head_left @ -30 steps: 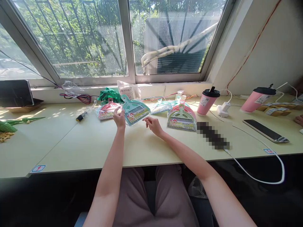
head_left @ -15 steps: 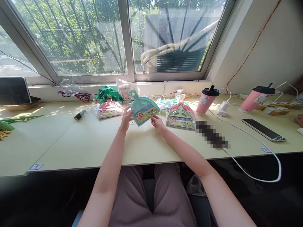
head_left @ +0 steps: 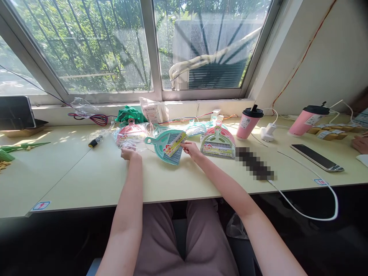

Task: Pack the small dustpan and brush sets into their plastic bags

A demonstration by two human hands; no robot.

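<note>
My right hand (head_left: 192, 150) pinches a teal dustpan-and-brush set (head_left: 169, 147) by its right edge, at the yellow label. The set is tilted above the table, its ring handle pointing left. My left hand (head_left: 130, 153) is off to the left, fingers closed at the near edge of a plastic-wrapped pink dustpan set (head_left: 132, 132). The wrapper glares there, and the fingertips are partly hidden. Right of my right hand stands a green dustpan set (head_left: 217, 147), with a pink dustpan (head_left: 227, 132) behind it. Another teal set (head_left: 196, 127) lies farther back.
Two pink cups (head_left: 248, 124) (head_left: 306, 122) with black lids stand at the right, near a white charger (head_left: 268, 132) and a phone (head_left: 316, 157). Left are a screwdriver (head_left: 95, 141) and coiled wires (head_left: 96, 119). A green bag (head_left: 130, 114) lies by the window. Another person's hand (head_left: 359, 143) shows at far right.
My left hand has let go of the teal set and moved left to the pink set. The teal set has turned, its handle swinging from up to left, and is lower now.
</note>
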